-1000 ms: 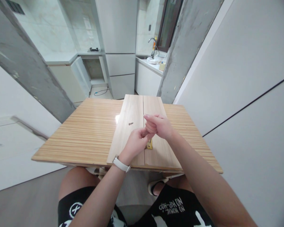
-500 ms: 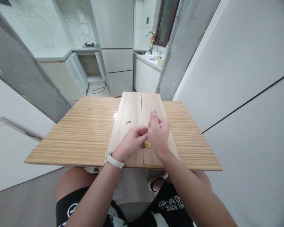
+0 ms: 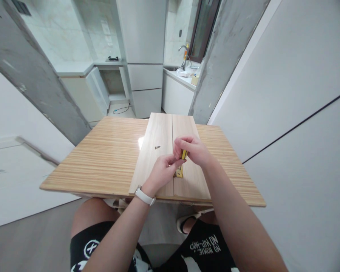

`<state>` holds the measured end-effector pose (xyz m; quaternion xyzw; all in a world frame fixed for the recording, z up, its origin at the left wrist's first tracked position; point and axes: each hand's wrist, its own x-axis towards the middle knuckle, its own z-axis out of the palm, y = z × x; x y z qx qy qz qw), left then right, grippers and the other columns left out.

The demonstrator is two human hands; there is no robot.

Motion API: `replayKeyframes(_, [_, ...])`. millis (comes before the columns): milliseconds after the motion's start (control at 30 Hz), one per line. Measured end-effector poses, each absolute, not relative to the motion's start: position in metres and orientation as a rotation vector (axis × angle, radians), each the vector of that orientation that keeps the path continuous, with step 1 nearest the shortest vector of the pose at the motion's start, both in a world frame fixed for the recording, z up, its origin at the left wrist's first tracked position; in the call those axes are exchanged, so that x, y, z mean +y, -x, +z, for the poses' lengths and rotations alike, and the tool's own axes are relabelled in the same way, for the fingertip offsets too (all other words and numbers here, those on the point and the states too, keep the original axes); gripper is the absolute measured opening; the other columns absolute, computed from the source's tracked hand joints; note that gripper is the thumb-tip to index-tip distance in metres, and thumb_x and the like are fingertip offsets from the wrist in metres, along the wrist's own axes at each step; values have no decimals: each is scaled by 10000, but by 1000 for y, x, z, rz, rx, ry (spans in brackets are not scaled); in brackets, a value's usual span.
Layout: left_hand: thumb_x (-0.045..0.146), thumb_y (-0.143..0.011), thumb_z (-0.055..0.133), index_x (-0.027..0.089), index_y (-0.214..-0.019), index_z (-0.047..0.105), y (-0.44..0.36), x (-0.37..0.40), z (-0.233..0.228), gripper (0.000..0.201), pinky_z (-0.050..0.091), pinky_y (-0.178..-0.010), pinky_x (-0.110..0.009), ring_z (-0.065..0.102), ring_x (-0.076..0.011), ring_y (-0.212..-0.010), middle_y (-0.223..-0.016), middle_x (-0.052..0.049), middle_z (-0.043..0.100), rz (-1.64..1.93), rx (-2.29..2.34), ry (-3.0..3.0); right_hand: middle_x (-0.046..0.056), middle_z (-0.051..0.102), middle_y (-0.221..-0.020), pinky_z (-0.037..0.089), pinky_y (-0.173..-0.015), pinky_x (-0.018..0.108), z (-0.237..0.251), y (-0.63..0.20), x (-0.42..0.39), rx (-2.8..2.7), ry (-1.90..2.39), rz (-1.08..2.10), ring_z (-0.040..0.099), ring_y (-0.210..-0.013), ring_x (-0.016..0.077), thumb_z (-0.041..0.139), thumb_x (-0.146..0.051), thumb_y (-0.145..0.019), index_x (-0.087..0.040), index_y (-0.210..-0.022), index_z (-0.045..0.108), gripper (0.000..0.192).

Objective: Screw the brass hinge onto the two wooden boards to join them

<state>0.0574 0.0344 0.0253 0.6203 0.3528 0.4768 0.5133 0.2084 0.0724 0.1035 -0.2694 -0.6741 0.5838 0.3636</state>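
Observation:
Two pale wooden boards lie side by side on a striped wooden table. A brass hinge sits over the seam between them. My right hand is closed around a small yellow-handled tool, held upright above the hinge. My left hand pinches at the tool's lower end just over the hinge; what its fingertips hold is hidden. A single dark screw lies loose on the left board, apart from both hands.
A white wall panel runs close along the table's right side. A grey concrete pillar stands behind the table. Beyond are white kitchen cabinets and a sink with a tap. My knees are under the table's near edge.
My right hand turned and lifted slightly, so the yellow tool handle now shows between its fingers. My left hand stayed at the hinge. The screw and the boards have not moved.

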Motion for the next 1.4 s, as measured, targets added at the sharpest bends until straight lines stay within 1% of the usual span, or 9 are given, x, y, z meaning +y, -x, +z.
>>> replayKeyframes(133, [474, -969, 680, 106, -869, 794, -53, 35, 22, 398, 449, -650, -273, 631, -174, -714, -809, -74, 764, 1136, 876, -1528, -2, 562, -490, 337, -479, 259, 108, -211, 85, -1947, 546, 1733, 453, -451, 101, 659, -547, -969, -168, -535, 592, 580])
replayKeyframes(233, [463, -972, 690, 102, -968, 812, -51, 36, 24, 381, 478, -708, -283, 667, -190, -788, -888, -93, 788, 1107, 805, -1502, -36, 470, -422, 280, -455, 252, 107, -206, 89, -1932, 493, 1838, 367, -408, 76, 685, -555, -954, -183, -471, 504, 635])
replayKeyframes(467, [385, -924, 762, 116, -1034, 788, -59, 35, 28, 292, 559, -885, -353, 740, -248, -972, -1029, -125, 808, 1201, 743, -1325, -80, 316, -394, 173, -407, 261, 100, -191, 83, -1625, 698, 1699, 255, -368, 55, 683, -514, -956, -213, -448, 377, 665])
replayKeyframes(767, [374, -931, 739, 113, -924, 764, -58, 43, 27, 262, 527, -754, -293, 694, -202, -831, -898, -89, 781, 1131, 753, -1409, -56, 318, -394, 150, -418, 303, 93, -186, 67, -1396, 877, 1361, 271, -383, 76, 676, -633, -925, -232, -450, 378, 689])
replayKeyframes(967, [411, -954, 699, 126, -929, 785, -50, 58, 30, 298, 530, -785, -289, 698, -207, -868, -913, -80, 782, 929, 620, -1504, -28, 326, -486, 187, -465, 340, 84, -162, 44, -1040, 1172, 689, 295, -473, 121, 567, -642, -995, -247, -530, 352, 647])
replayKeyframes(1067, [377, -952, 685, 130, -924, 779, -48, 56, 31, 266, 537, -775, -294, 696, -217, -878, -896, -81, 773, 896, 622, -1534, -17, 328, -515, 192, -481, 354, 80, -150, 35, -949, 1191, 531, 303, -500, 136, 518, -631, -1022, -245, -555, 347, 630])
replayKeyframes(1167, [331, -953, 673, 127, -891, 755, -49, 47, 29, 228, 534, -781, -297, 672, -199, -831, -843, -72, 747, 995, 672, -1534, -19, 340, -516, 206, -486, 348, 80, -150, 33, -992, 1184, 607, 309, -504, 133, 538, -656, -1003, -239, -554, 355, 640])
replayKeyframes(1300, [341, -966, 670, 124, -871, 735, -56, 37, 28, 247, 494, -733, -276, 640, -172, -782, -848, -62, 737, 1120, 732, -1493, -23, 391, -478, 269, -480, 315, 88, -173, 42, -1257, 1034, 990, 349, -480, 120, 583, -678, -971, -225, -522, 429, 656])
replayKeyframes(1400, [389, -954, 703, 123, -871, 739, -58, 36, 28, 281, 469, -704, -275, 631, -173, -769, -840, -53, 735, 1127, 786, -1473, 9, 555, -539, 365, -511, 283, 95, -197, 58, -1524, 846, 1268, 481, -517, 128, 615, -636, -971, -188, -589, 595, 589])
